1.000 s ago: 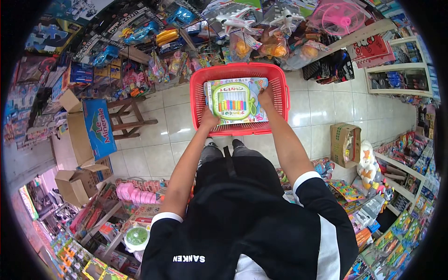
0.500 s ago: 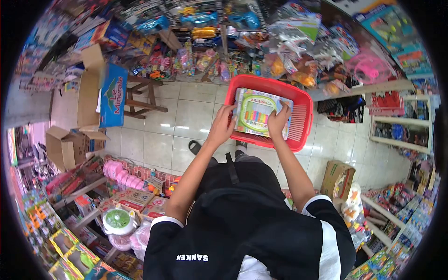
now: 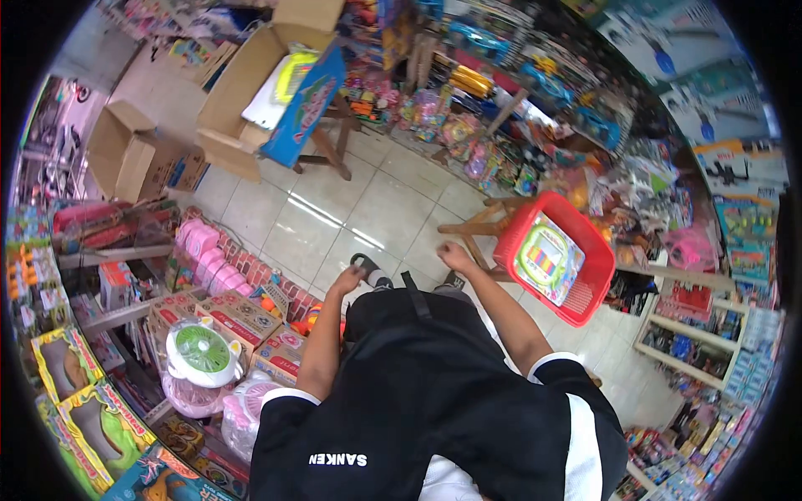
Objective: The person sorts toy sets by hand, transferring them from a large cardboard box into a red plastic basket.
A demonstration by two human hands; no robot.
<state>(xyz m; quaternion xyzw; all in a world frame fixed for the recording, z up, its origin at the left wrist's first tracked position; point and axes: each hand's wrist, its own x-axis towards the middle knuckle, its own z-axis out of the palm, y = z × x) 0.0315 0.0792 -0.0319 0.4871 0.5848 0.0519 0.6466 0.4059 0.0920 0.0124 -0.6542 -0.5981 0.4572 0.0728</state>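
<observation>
Nearest, the left hand (image 3: 347, 280) hangs by the person's knee with its fingers loosely curled and holding nothing, just above the boxed toys at the floor's left edge, while the right hand (image 3: 455, 255) hovers over the tiled floor (image 3: 368, 209) with fingers half closed and empty. Farther right, the red basket (image 3: 585, 250) rests tilted on the top edge of a wooden stool (image 3: 476, 227), clear of both hands, with the toy piano box (image 3: 547, 259) lying flat inside it; judging by that, the boxed toy is already placed and both hands are free
</observation>
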